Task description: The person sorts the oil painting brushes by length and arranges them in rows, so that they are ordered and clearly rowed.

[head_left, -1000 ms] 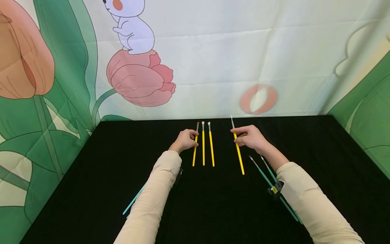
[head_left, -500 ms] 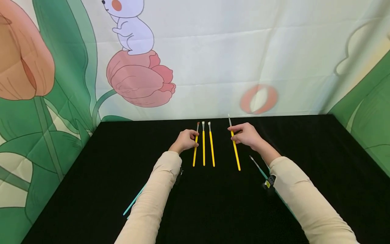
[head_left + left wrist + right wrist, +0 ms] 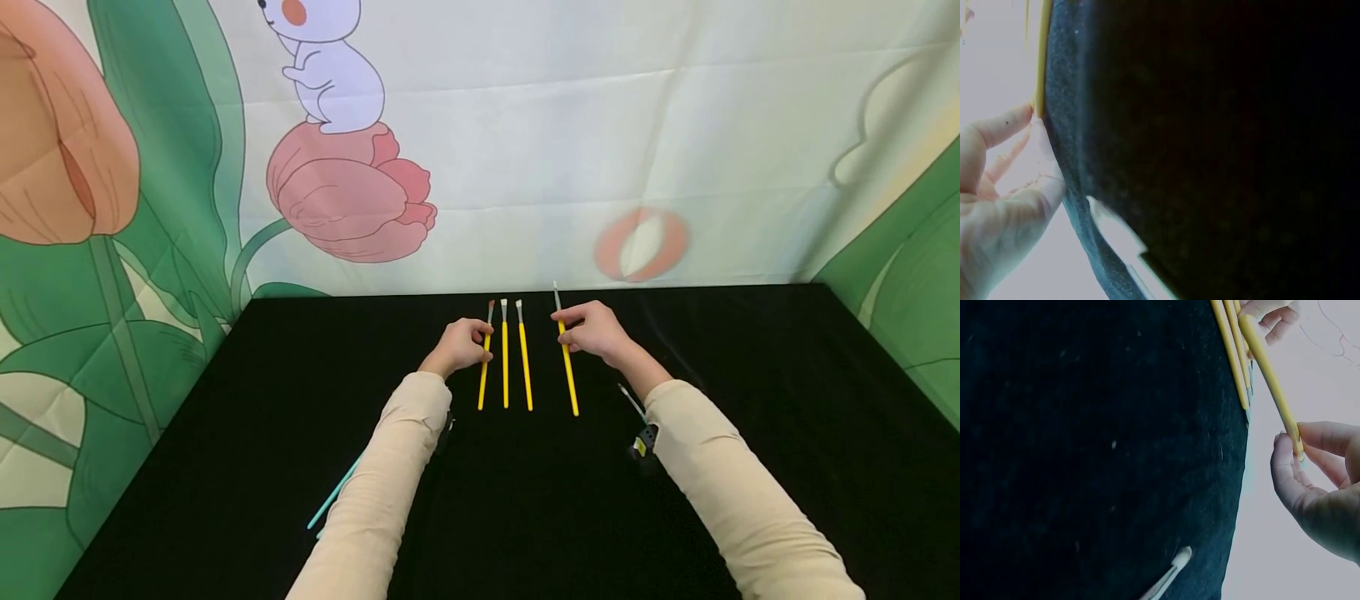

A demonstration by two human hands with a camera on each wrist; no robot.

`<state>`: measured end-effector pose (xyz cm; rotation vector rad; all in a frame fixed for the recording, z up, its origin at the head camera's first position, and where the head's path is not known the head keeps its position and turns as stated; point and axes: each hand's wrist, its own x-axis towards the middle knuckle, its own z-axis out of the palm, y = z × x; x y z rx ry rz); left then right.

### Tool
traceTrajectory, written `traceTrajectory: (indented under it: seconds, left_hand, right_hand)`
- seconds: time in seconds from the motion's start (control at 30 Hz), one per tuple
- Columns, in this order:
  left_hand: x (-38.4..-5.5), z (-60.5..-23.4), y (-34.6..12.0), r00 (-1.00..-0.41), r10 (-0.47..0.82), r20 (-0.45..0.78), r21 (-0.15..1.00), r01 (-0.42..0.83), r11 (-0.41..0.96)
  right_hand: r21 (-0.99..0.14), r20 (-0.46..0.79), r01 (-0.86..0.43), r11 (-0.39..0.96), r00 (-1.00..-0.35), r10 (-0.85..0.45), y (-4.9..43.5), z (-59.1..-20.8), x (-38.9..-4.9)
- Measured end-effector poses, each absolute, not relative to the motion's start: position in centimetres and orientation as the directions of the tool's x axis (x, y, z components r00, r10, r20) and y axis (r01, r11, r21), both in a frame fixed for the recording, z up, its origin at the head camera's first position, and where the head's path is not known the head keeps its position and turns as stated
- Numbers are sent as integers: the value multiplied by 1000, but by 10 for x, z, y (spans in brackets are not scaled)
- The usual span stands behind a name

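My left hand (image 3: 459, 343) pinches the leftmost yellow-handled paintbrush (image 3: 483, 383), which has reddish bristles. In the left wrist view, thumb and fingertips meet on its yellow handle (image 3: 1042, 62). Two more yellow paintbrushes with pale flat bristles, one in the middle (image 3: 506, 367) and one to its right (image 3: 526, 367), lie side by side just right of it. A fourth yellow paintbrush (image 3: 570, 379) is pinched near its metal collar by my right hand (image 3: 597, 331), tip pointing away. The right wrist view shows this brush's handle (image 3: 1269, 372) lifted off the cloth, between thumb and fingers.
A black cloth (image 3: 517, 500) covers the table. Teal paintbrushes (image 3: 333, 493) lie partly under the left forearm; another teal brush (image 3: 632, 402) shows beside the right sleeve, mostly hidden. A printed curtain (image 3: 510, 167) hangs behind the table's far edge.
My right hand has moved left with its paintbrush, closer to the row of yellow brushes. The right forearm now covers more of the teal brushes. My left hand stays put.
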<state>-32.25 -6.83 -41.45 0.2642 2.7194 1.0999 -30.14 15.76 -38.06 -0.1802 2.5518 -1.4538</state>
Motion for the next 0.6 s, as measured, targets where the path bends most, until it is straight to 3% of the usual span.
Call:
traceTrajectory:
  seconds: [0.6]
  left_hand:
    - [-319,-418,-72,-960,263,-101,685,124,718]
  right_hand:
    - [-862,-158,48,504,-971,-178,140,-387,-305]
